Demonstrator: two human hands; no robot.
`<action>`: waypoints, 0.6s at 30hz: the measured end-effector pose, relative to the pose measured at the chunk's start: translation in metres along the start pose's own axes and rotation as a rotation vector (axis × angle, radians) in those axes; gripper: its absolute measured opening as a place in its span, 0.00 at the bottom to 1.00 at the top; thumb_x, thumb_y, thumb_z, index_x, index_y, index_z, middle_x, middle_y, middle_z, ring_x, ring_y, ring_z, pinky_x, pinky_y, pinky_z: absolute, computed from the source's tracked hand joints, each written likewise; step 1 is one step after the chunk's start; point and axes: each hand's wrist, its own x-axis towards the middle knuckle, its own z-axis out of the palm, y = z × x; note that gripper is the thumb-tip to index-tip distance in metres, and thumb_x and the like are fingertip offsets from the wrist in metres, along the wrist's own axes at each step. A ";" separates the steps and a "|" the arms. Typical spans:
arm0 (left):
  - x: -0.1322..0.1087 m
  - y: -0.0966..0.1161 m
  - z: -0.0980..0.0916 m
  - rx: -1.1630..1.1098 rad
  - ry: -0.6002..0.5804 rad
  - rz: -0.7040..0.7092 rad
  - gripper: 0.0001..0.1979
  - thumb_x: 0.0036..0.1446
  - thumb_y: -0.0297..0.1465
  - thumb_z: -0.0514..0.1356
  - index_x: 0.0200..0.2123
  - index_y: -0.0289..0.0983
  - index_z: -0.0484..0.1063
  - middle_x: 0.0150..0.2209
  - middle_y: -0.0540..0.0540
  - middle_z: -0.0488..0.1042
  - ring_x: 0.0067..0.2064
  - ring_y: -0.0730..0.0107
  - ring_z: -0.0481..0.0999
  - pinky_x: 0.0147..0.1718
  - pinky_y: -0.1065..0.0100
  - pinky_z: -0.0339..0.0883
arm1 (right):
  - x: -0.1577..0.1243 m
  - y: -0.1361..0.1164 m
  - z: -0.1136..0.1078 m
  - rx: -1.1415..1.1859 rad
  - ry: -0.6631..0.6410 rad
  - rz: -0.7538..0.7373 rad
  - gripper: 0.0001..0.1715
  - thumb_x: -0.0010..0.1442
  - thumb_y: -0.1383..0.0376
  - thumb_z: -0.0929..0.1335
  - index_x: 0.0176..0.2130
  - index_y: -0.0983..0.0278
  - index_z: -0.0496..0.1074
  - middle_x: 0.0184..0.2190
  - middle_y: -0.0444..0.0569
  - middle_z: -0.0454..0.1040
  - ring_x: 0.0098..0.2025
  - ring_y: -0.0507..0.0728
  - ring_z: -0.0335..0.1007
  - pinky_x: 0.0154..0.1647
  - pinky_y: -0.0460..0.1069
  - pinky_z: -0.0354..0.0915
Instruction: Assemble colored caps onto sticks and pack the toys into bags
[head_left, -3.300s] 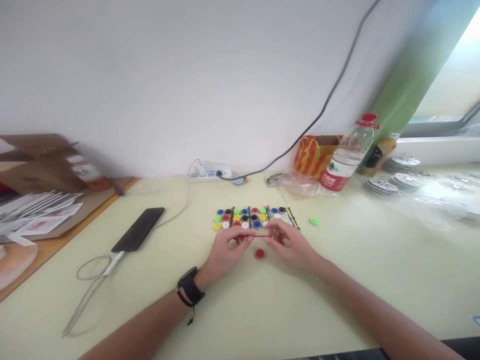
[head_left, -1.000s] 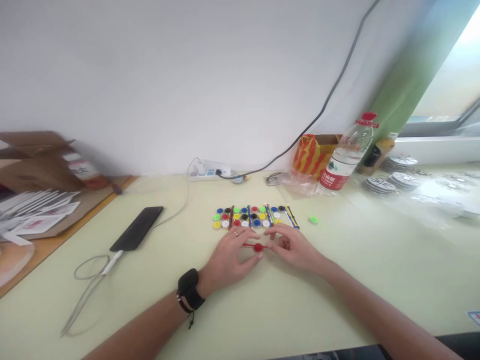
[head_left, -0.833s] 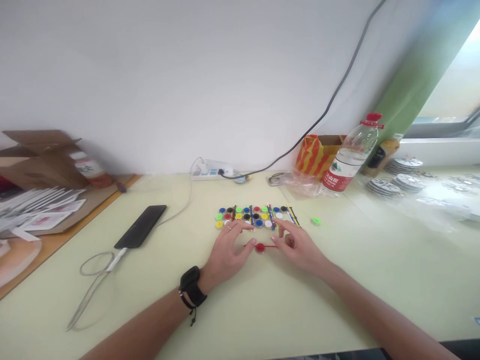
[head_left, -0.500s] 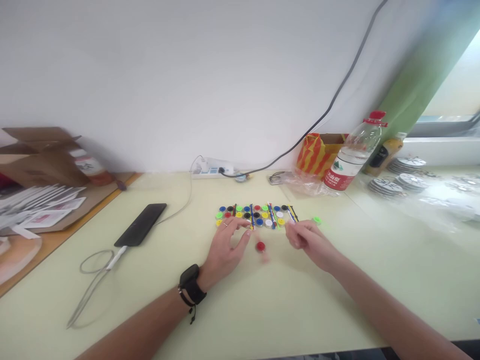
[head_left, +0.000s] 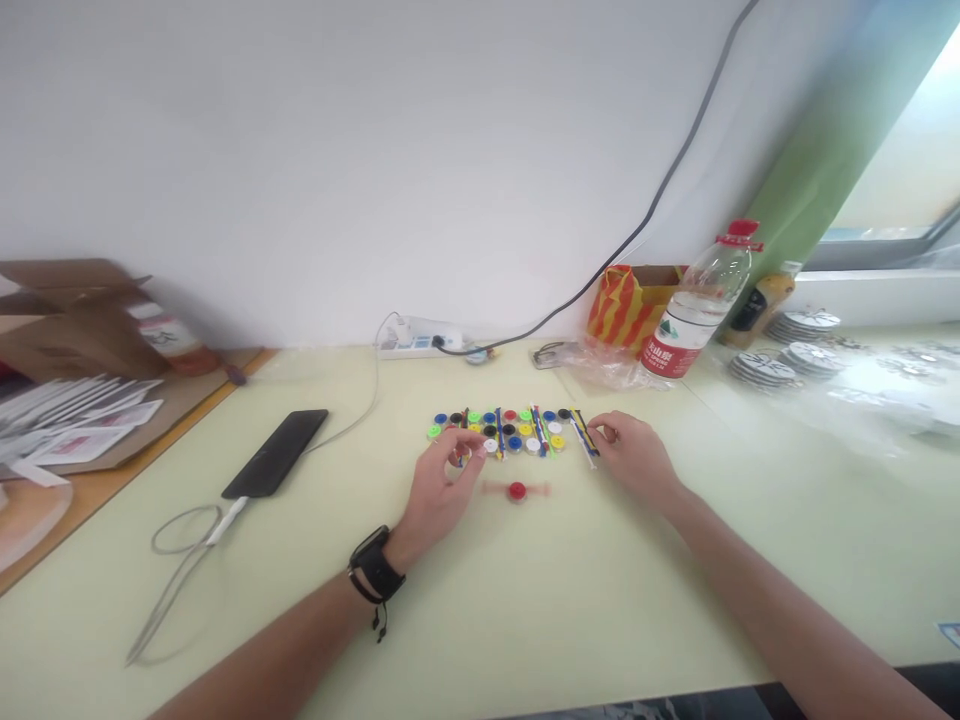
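Note:
Rows of small round coloured discs [head_left: 513, 430] lie on the table, with thin coloured strips [head_left: 537, 430] between some of them. My left hand [head_left: 442, 482] is beside the front left of the rows, its fingers curved and its thumb and index finger slightly apart near a white disc [head_left: 490, 446]. My right hand [head_left: 636, 455] is at the right end, fingertips pinched at a thin strip [head_left: 583, 432] in a bundle of yellow, blue and white ones. In front of the rows sits a red disc [head_left: 517, 491] with a blurred bar across it.
A black phone [head_left: 277, 453] with a cable lies to the left. Behind are a power strip [head_left: 418, 338], a striped bag [head_left: 626, 308] and a large water bottle [head_left: 697, 310]. Stacked round plates [head_left: 763, 370] stand to the right, with a cardboard box [head_left: 67, 315] at far left.
My left hand has drawn back slightly to the left. My right hand has shifted right and farther from me, to the strips. The blur around the red disc has changed direction.

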 end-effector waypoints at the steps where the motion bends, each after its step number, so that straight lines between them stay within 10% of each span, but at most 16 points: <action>1: 0.000 0.000 0.000 0.001 -0.001 -0.004 0.06 0.68 0.34 0.59 0.44 0.42 0.76 0.41 0.47 0.78 0.41 0.65 0.73 0.40 0.63 0.66 | 0.001 0.002 0.002 -0.031 0.000 -0.024 0.13 0.65 0.59 0.65 0.39 0.58 0.79 0.29 0.46 0.75 0.31 0.58 0.70 0.33 0.51 0.61; 18: 0.001 0.000 0.001 -0.012 -0.015 -0.025 0.07 0.67 0.34 0.60 0.44 0.41 0.77 0.40 0.47 0.79 0.41 0.64 0.75 0.40 0.63 0.67 | 0.007 0.009 0.019 -0.118 0.022 -0.186 0.12 0.69 0.64 0.64 0.40 0.60 0.77 0.37 0.52 0.76 0.44 0.63 0.68 0.43 0.56 0.66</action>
